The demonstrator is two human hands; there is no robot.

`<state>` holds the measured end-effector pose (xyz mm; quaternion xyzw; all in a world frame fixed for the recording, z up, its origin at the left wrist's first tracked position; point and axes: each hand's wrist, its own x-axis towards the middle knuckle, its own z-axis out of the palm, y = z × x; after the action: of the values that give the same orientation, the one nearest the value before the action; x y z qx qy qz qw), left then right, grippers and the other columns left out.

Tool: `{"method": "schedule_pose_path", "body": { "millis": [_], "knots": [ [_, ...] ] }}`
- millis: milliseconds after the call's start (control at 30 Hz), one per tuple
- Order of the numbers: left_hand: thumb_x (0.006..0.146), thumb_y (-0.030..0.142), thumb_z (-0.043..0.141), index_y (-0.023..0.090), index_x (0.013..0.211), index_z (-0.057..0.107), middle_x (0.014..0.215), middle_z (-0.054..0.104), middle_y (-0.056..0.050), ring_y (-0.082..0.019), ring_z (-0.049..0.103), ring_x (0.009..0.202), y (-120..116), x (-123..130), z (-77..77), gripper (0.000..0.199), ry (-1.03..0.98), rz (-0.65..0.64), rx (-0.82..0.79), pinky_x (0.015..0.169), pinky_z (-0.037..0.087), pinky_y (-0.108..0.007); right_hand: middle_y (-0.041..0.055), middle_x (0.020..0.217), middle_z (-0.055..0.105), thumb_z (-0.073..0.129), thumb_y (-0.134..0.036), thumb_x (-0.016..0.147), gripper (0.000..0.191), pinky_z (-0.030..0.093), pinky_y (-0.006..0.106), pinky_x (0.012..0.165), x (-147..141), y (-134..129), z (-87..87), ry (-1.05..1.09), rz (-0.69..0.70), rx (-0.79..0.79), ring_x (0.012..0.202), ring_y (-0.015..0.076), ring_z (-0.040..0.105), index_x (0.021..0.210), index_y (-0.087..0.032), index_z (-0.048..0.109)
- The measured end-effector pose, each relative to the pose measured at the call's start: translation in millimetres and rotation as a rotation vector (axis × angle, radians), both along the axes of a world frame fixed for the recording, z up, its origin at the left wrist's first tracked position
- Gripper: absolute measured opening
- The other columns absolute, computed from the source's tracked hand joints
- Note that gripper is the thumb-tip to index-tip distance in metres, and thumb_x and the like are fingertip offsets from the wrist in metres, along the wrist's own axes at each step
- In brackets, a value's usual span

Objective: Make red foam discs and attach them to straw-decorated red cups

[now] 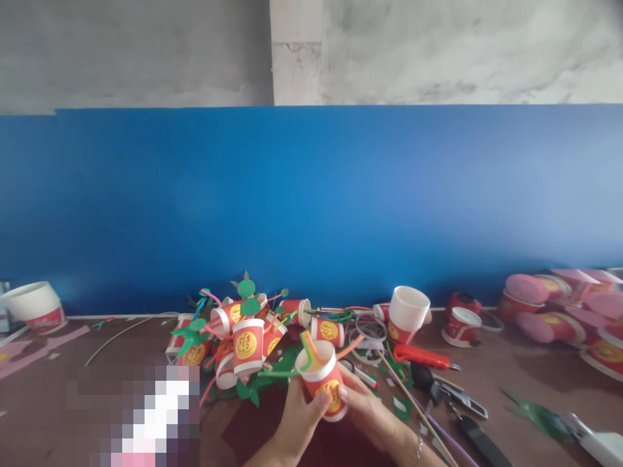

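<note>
A red and white paper cup with a yellow round emblem is held at the lower middle, tilted slightly, its open rim upward. My left hand grips its left side, thumb on the front. From the other side my right hand closes round it, its thumb near the emblem. A yellow-green and orange strip stands up inside the cup. An orange strip sticks out to the right and a green one to the left. The fingers behind the cup are hidden.
Similar decorated cups with green leaf shapes are heaped behind on the left. Stacked cups, a red-orange cutter, keys and scissors lie to the right. A blue panel borders the table's back.
</note>
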<state>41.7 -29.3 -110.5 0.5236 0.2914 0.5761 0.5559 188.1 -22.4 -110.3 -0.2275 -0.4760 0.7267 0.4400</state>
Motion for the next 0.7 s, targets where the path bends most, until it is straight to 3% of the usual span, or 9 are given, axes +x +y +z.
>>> {"method": "schedule_pose_path", "body": {
  "millis": [67, 133, 267, 367, 567, 700],
  "knots": [
    [0.071, 0.051, 0.069, 0.013, 0.103, 0.064, 0.108, 0.067, -0.015, -0.034, 0.059, 0.105, -0.9, -1.6, 1.7, 0.05, 0.025, -0.008, -0.02, 0.091, 0.046, -0.041, 0.0092, 0.114, 0.064, 0.069, -0.048, 0.075, 0.053, 0.041, 0.042, 0.095, -0.7, -0.1, -0.8, -0.067, -0.065, -0.007, 0.106, 0.0265, 0.058, 0.12, -0.023, 0.06],
    [0.072, 0.049, 0.069, 0.013, 0.102, 0.066, 0.108, 0.067, -0.015, -0.033, 0.058, 0.106, -1.1, -3.0, 3.8, 0.047, 0.059, 0.05, -0.039, 0.093, 0.045, -0.04, 0.0088, 0.108, 0.067, 0.068, -0.052, 0.074, 0.049, 0.044, 0.039, 0.09, -2.2, 0.7, 0.0, -0.167, -0.216, 0.019, 0.1, 0.0254, 0.06, 0.113, -0.022, 0.065],
    [0.067, 0.045, 0.073, 0.013, 0.096, 0.068, 0.101, 0.069, -0.014, -0.033, 0.061, 0.1, 2.2, -6.0, 5.8, 0.043, 0.111, 0.213, -0.1, 0.091, 0.046, -0.041, 0.0075, 0.075, 0.068, 0.06, -0.06, 0.076, 0.049, 0.049, 0.03, 0.06, 0.5, 7.0, 1.8, -0.358, -0.593, 0.117, 0.066, 0.0205, 0.06, 0.095, -0.016, 0.069],
    [0.068, 0.046, 0.073, 0.012, 0.098, 0.066, 0.101, 0.069, -0.015, -0.033, 0.062, 0.096, 4.3, -7.4, 7.4, 0.046, 0.108, 0.221, -0.09, 0.087, 0.047, -0.043, 0.0062, 0.067, 0.064, 0.061, -0.061, 0.075, 0.048, 0.046, 0.028, 0.053, 7.8, 11.3, 2.1, -0.409, -0.77, 0.18, 0.06, 0.0189, 0.057, 0.087, -0.015, 0.068],
    [0.073, 0.043, 0.068, 0.013, 0.112, 0.058, 0.106, 0.067, -0.016, -0.031, 0.061, 0.098, 0.9, -5.1, 12.2, 0.051, 0.093, 0.019, -0.083, 0.086, 0.048, -0.042, 0.0035, 0.066, 0.059, 0.043, -0.059, 0.088, 0.051, 0.042, 0.026, 0.052, 6.3, 4.1, 8.7, -0.39, -0.626, 0.237, 0.056, 0.0153, 0.052, 0.101, -0.015, 0.066],
    [0.074, 0.035, 0.068, 0.02, 0.129, 0.042, 0.122, 0.058, -0.014, -0.03, 0.056, 0.11, 2.0, -2.6, 3.6, 0.063, 0.066, -0.004, 0.003, 0.093, 0.045, -0.042, -0.0013, 0.058, 0.049, 0.042, -0.06, 0.087, 0.053, 0.039, 0.025, 0.047, -0.6, -1.2, 15.2, -0.396, -0.631, 0.171, 0.05, 0.0131, 0.044, 0.109, -0.017, 0.063]
  ]
}}
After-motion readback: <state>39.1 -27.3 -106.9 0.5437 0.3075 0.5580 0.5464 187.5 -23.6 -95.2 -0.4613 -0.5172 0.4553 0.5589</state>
